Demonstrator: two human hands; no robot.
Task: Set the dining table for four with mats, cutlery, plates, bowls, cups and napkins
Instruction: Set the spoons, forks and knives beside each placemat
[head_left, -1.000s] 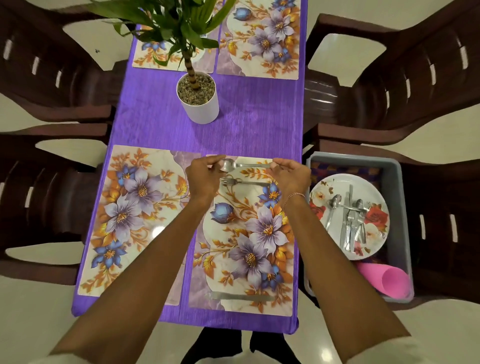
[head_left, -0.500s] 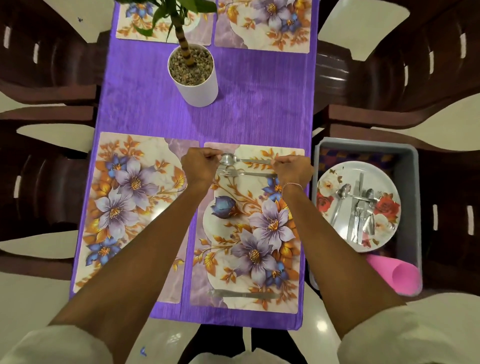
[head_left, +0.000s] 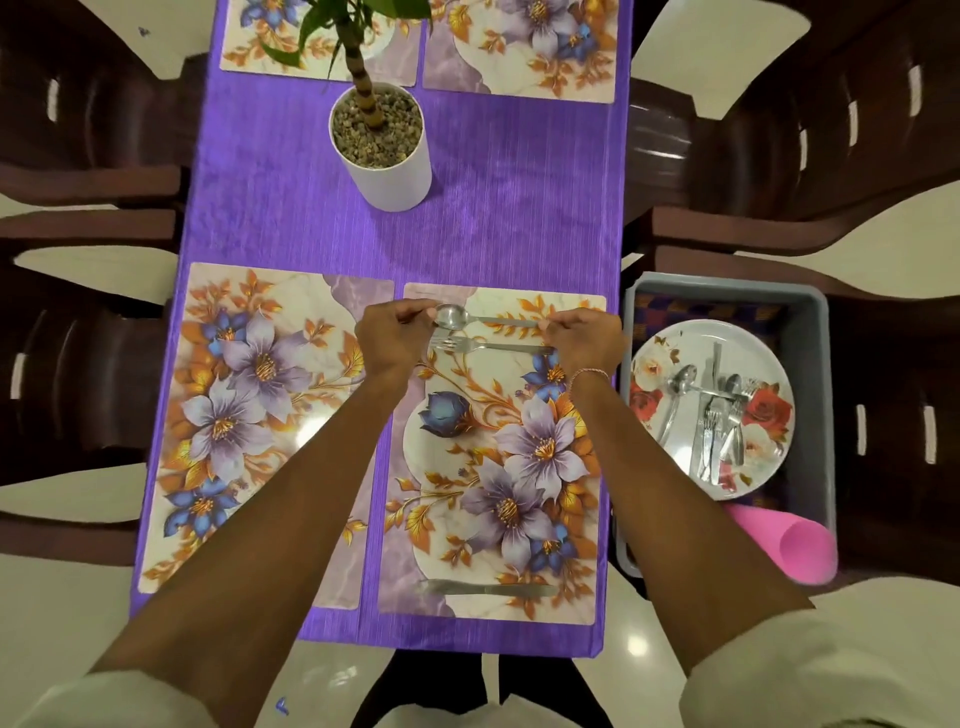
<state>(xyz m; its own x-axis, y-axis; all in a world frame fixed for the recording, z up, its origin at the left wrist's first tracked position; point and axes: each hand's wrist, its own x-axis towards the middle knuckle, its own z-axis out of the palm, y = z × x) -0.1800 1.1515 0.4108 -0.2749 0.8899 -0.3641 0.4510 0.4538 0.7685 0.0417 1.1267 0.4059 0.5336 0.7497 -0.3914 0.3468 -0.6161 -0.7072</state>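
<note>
**A:** Steel spoon (head_left: 451, 316), is it down yet?

**B:** It lies across the far end of the near right mat (head_left: 498, 519), bowl pointing to my left. My left hand (head_left: 392, 338) pinches it at the bowl end with curled fingers. My right hand (head_left: 584, 338) pinches the tip of its handle.

**A:** And the fork (head_left: 488, 345)?

**B:** Just beside the spoon on the side nearer me, parallel to it, tines to the left. Its handle end runs under my right hand; I cannot tell whether I touch it.

**A:** What else is on that mat?

**B:** A knife (head_left: 485, 588) lies flat along its near edge. A second mat (head_left: 249, 415) lies just beside it on the purple cloth (head_left: 519, 208), and a white pot (head_left: 395, 176) stands further up the middle.

**A:** And the rest?

**B:** It's in a grey tub (head_left: 815, 415) beside the table on my right. There's a flowered plate (head_left: 670, 343) with loose cutlery (head_left: 711, 431) on it. A pink cup (head_left: 795, 545) lies on its side at the tub's near end.
</note>
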